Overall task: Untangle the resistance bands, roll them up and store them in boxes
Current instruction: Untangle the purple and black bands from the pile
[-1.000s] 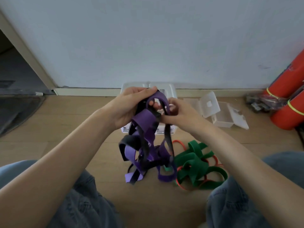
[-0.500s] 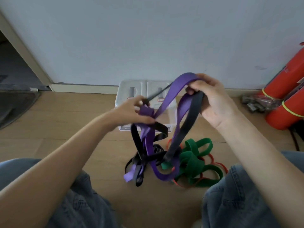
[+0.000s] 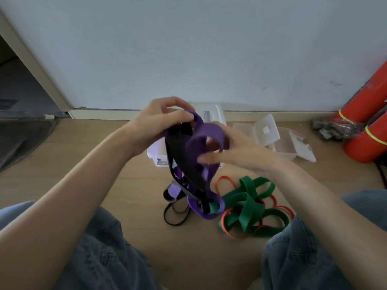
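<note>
Lowered again from its raised pull, the right hand [image 3: 236,151] threads relaxed fingers through the purple band [image 3: 206,141], which the left hand [image 3: 161,122] pinches above the white box [image 3: 215,114]. Tugging now could cinch the black band [image 3: 182,151] tighter into the knot.

Two hands, the left [image 3: 159,120] and the right [image 3: 236,151]. Bands come in four colours, one of each so far as the tangle lets me tell: purple [image 3: 206,139], black [image 3: 184,151], green [image 3: 249,204], red [image 3: 227,178]. Two clear boxes: one behind the hands [image 3: 213,114], one open to the right [image 3: 282,143]. Two red rolls [image 3: 364,141] against the wall.
</note>
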A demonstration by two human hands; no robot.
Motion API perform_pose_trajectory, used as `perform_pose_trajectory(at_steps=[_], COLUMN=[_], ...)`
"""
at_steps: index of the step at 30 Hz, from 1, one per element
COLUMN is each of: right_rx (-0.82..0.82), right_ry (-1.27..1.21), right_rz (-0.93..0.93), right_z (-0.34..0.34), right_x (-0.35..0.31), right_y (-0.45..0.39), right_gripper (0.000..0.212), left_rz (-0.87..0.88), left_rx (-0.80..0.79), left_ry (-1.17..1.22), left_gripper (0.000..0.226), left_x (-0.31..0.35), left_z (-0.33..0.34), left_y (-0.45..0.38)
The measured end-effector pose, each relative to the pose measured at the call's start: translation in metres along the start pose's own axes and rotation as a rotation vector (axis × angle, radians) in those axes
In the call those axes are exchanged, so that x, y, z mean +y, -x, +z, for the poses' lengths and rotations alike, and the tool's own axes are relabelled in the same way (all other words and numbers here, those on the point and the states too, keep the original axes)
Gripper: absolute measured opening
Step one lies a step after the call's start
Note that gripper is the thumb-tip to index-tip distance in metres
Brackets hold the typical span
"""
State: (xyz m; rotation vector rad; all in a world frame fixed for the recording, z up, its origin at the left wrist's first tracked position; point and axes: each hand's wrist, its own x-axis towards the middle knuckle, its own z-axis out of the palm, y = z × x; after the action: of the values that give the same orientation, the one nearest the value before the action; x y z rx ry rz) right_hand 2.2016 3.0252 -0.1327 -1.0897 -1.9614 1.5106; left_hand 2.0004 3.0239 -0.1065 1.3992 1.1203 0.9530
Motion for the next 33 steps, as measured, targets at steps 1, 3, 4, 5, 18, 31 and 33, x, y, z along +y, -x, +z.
perform_pose_trajectory(at_steps=[1, 3, 4, 5, 18, 31, 33], right_rx=[0.092, 0.248, 0.276, 0.282, 0.609, -0.039, -0.116], right_ry=[-0.038, -0.113, -0.153, -0.194, -0.979, 0.096, 0.055], right_rz=[-0.018, -0.003, 0.006, 0.015, 0.103, 0.051, 0.032], right_z=[0.000, -0.002, -0.003, -0.004, -0.021, -0.014, -0.006], right_x=[-0.003, -0.006, -0.006, -0.007, -0.024, -0.003, -0.002], right_y=[-0.001, -0.002, -0.003, -0.003, -0.005, 0.001, -0.003], right_gripper=[0.035, 0.013, 0.010, 0.010, 0.006, 0.093, 0.072], left_rz=[0.013, -0.006, -0.044, -0.097, -0.324, -0.092, -0.077], left_rx=[0.004, -0.015, -0.031, -0.059, -0.367, -0.186, -0.190], left_ry=[0.014, -0.027, -0.056, -0.070, 0.123, -0.296, -0.312], left_gripper=[0.015, 0.026, 0.030, 0.028, 0.045, 0.022, 0.023], left_x=[0.000, -0.007, -0.013, -0.020, -0.044, -0.001, 0.003], left_z=[-0.004, -0.010, -0.010, -0.008, 0.026, 0.002, -0.001], left_y=[0.000, -0.002, -0.002, -0.002, 0.006, 0.009, 0.010])
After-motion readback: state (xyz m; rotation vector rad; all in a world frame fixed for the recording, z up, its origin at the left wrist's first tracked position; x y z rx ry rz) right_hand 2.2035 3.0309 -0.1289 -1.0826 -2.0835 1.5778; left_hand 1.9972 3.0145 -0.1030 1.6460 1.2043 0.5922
